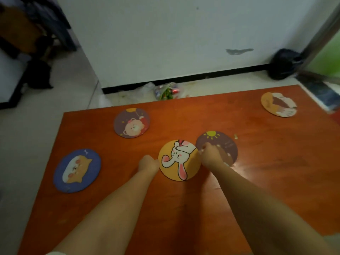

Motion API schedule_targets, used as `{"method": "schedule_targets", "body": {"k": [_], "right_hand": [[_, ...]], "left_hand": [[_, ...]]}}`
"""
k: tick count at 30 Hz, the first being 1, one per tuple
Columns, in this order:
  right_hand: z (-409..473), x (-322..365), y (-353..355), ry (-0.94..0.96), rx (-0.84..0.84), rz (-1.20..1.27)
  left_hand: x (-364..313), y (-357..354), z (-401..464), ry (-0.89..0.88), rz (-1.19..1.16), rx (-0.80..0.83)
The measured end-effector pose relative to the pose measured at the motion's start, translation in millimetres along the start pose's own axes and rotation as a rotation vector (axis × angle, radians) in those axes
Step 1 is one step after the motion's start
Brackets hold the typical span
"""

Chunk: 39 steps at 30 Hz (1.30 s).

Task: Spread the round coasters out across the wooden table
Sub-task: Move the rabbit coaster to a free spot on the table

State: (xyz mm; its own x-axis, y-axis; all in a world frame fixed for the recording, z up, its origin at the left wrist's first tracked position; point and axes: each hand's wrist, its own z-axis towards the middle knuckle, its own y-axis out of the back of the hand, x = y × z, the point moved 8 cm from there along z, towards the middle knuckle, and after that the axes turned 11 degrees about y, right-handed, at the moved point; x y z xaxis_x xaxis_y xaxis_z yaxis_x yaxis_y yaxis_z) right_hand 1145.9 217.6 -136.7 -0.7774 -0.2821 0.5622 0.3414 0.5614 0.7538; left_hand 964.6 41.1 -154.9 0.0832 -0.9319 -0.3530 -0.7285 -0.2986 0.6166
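Several round coasters lie on the reddish wooden table (266, 172). A yellow rabbit coaster (179, 160) sits in the middle. My left hand (148, 162) grips its left edge, and my right hand (210, 155) grips its right edge. Behind my right hand, partly hidden, lies a brown coaster with a sun (223, 144). A blue dog coaster (77, 170) rests at the left, a purple bear coaster (131, 122) at the back left, and an orange and white coaster (278, 104) at the far right.
The table's far edge meets a tiled floor with plastic bags of litter (165, 92) by the white wall. A black bag (284, 64) sits in the right corner. Dark furniture (33, 43) stands at the left.
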Motion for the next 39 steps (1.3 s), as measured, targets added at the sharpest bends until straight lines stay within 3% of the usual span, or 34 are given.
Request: {"method": "schedule_targets", "body": {"k": [11,22,29,39], "right_hand": [[23.7,-2.7,-18.4,0.038,0.064,0.025],[-17.9,27.8,-13.8,0.101,0.096,0.181],[-76.3,51.1,-25.8,0.119,0.056,0.218],[-168.8,64.0,-102.3,0.06,0.032,0.243]], "left_hand": [[-1.9,-13.6,4.5,0.117,-0.188,-0.048],[1.1,23.2,-27.1,-0.013,-0.332,-0.095],[53.3,53.0,-52.0,-0.049,-0.372,-0.049],[170.6,69.7,-65.0,-0.026,-0.329,0.026]]}}
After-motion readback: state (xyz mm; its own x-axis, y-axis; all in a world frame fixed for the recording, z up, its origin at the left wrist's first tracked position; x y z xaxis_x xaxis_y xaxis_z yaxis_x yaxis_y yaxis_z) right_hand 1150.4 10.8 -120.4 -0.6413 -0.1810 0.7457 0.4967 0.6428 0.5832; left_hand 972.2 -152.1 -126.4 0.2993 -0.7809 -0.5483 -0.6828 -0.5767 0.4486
